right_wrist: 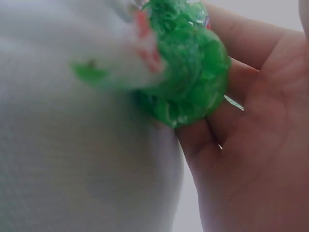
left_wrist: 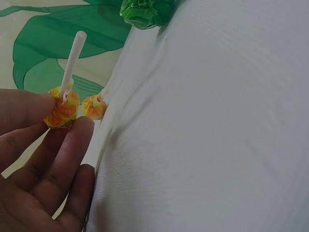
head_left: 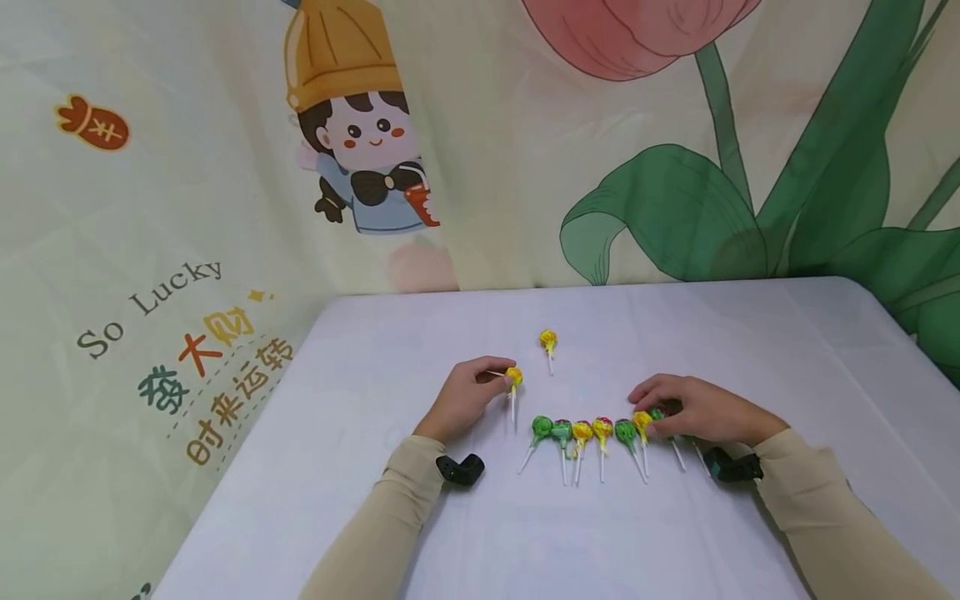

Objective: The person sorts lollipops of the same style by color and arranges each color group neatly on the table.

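Observation:
My left hand pinches a yellow lollipop by its wrapped head, left of a row on the table. In the left wrist view, thumb and fingertips grip that yellow-orange wrapper, with the white stick pointing up. At the row's right end, my right hand has thumb and fingertips around a yellow lollipop's head. Beside it, partly under the hand, lies a green lollipop. Green wrappers fill the space before the palm in the right wrist view; the yellow one is hidden there.
The row also holds green lollipops and yellow lollipops, sticks toward me. One more yellow lollipop lies farther back on the white-covered table. A printed cloth hangs behind the table's far edge.

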`<control>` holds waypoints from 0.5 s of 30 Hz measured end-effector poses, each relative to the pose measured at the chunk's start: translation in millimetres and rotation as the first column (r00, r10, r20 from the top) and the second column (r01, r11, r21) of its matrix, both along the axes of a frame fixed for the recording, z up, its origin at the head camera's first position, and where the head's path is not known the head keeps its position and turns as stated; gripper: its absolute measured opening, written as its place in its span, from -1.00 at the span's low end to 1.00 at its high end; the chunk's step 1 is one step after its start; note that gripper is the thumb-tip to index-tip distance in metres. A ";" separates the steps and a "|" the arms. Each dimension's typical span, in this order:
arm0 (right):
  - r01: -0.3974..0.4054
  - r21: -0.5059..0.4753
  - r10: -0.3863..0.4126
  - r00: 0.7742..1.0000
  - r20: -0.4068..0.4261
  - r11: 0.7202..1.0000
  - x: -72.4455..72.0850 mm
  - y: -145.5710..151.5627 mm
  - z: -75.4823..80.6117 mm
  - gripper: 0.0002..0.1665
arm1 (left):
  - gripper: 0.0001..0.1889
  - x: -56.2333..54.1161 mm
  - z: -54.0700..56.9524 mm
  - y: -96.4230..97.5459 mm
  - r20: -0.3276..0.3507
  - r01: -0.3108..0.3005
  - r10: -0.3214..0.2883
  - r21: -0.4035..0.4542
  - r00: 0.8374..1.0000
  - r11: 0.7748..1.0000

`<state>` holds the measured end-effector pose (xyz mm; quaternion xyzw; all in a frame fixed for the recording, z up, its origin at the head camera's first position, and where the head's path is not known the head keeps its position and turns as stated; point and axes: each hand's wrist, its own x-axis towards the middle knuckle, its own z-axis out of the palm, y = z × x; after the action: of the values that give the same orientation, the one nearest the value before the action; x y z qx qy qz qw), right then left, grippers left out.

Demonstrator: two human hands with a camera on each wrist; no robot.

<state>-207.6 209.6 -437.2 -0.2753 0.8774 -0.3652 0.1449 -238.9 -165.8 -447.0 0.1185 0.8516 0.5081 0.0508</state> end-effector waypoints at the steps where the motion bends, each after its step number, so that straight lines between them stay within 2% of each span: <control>1: 0.000 -0.004 0.000 1.000 0.001 1.000 0.1 0.0 0.7 -0.74 | -0.68 -0.9 0.8 0.5 0.005 -0.001 0.001 -0.002 1.000 1.000; 9: -0.011 -0.016 0.011 1.000 0.011 1.000 0.9 0.3 1.6 -0.74 | -0.66 -5.8 5.6 4.0 0.005 0.000 -0.001 0.010 1.000 1.000; 15: -0.010 -0.006 0.010 1.000 0.012 1.000 0.8 0.5 2.5 -0.75 | -0.68 -14.0 9.2 8.6 -0.004 -0.003 0.003 -0.041 1.000 0.999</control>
<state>-206.9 210.1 -434.7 -0.2779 0.8741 -0.3686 0.1512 -252.9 -157.2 -437.8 0.1172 0.8621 0.4904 0.0510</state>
